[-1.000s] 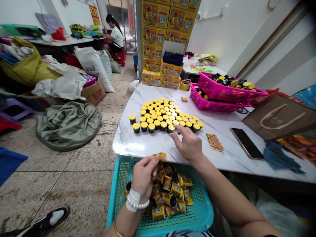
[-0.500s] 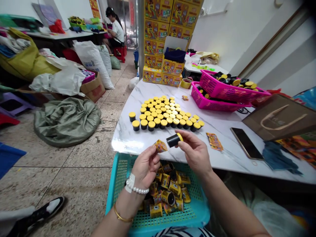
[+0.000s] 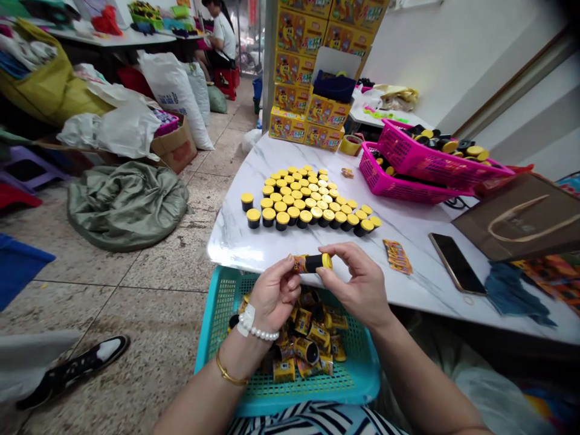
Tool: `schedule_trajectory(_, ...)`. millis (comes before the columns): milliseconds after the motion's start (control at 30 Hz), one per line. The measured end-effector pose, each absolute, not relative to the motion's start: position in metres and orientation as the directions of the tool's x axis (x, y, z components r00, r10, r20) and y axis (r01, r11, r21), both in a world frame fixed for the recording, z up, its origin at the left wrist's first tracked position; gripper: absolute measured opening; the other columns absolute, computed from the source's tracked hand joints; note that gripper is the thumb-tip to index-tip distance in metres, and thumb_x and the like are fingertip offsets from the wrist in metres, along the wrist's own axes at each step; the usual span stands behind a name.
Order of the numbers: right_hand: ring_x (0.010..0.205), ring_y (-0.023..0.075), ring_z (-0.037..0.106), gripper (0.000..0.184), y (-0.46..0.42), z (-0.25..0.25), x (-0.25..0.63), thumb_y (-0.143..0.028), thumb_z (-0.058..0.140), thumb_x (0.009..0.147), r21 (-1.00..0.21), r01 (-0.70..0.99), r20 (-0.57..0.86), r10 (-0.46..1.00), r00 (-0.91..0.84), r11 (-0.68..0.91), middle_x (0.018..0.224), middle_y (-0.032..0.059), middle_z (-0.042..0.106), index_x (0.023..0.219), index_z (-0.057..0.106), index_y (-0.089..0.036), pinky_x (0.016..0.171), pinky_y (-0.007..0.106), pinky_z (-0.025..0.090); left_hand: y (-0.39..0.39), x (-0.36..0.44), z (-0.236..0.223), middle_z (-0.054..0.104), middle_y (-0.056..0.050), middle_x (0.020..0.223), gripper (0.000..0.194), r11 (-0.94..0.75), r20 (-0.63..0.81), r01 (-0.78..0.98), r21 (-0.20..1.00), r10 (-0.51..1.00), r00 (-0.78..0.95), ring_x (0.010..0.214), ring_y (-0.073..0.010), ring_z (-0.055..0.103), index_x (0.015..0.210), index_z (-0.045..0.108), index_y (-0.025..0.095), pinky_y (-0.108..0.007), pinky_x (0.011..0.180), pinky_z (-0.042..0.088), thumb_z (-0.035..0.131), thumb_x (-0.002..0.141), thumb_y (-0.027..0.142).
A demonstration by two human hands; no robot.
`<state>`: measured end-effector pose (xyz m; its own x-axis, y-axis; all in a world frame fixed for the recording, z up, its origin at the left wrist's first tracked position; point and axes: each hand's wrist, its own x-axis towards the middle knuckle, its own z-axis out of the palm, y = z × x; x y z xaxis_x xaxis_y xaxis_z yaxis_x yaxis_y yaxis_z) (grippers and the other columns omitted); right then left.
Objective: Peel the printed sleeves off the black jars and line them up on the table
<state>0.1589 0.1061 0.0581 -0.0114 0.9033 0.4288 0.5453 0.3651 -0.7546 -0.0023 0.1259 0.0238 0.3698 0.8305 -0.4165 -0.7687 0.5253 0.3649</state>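
Observation:
My right hand (image 3: pixel 357 284) pinches a small black container with a yellow lid (image 3: pixel 317 262), held sideways above the teal basket (image 3: pixel 226 320). My left hand (image 3: pixel 276 293) pinches a printed yellow label sleeve (image 3: pixel 299 263) that sits over the container's open end. The basket on my lap holds several sleeved containers (image 3: pixel 308 344). On the marble table (image 3: pixel 254 241) stands a cluster of several black containers with yellow lids (image 3: pixel 308 202).
Two pink baskets (image 3: pixel 408 175) of containers, a phone (image 3: pixel 457 262), a loose label (image 3: pixel 397 256), a brown paper bag (image 3: pixel 521 217) and a tape roll (image 3: pixel 351 144) are on the table. Yellow cartons (image 3: pixel 312 54) stack behind. A person sits at a far table (image 3: pixel 222 36). Bags lie on the floor.
My right hand took a container from the cluster and brought it toward me. My left hand brought the sleeve up to it; the sleeve now covers the container's end.

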Motion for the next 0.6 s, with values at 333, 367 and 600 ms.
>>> schedule_trajectory(333, 0.089, 0.0188, 0.071, 0.030, 0.106, 0.043, 0.157, -0.031, 0.079, 0.077, -0.989, 0.022, 0.144, 0.989, -0.006, 0.145, 0.098, 0.0046, 0.073, 0.101, 0.063, -0.023, 0.082, 0.032, 0.059, 0.117, -0.011, 0.027, 0.054, 0.003, 0.053, 0.031, 0.434, -0.378, -0.675, 0.596, 0.894, 0.240, 0.045, -0.0028, 0.040, 0.080, 0.068, 0.009, -0.010, 0.034, 0.024, 0.084, 0.067, 0.031)
schedule_trajectory(367, 0.089, 0.0182, 0.070, 0.032, 0.107, 0.041, 0.159, -0.029, 0.082, 0.074, -0.989, 0.019, 0.146, 0.989, 0.010, 0.146, 0.097, 0.0040, 0.072, 0.100, 0.065, -0.023, 0.083, 0.031, 0.058, 0.116, -0.012, 0.028, 0.054, 0.003, 0.054, 0.030, 0.416, -0.379, -0.677, 0.607, 0.900, 0.214, 0.045, -0.0026, 0.041, 0.080, 0.068, 0.010, -0.010, 0.034, 0.024, 0.085, 0.066, 0.030)
schedule_trajectory(600, 0.109, 0.0193, 0.065, 0.032, 0.105, 0.033, 0.161, -0.021, 0.082, 0.076, -0.981, -0.034, 0.192, 0.979, -0.061, 0.190, 0.112, 0.0037, 0.069, 0.103, 0.067, -0.025, 0.102, 0.036, 0.050, 0.118, -0.013, 0.023, 0.053, 0.004, 0.047, 0.030, 0.464, -0.369, -0.624, 0.628, 0.884, 0.287, 0.037, -0.0020, 0.036, 0.079, 0.065, 0.012, -0.011, 0.033, 0.023, 0.084, 0.069, 0.033)
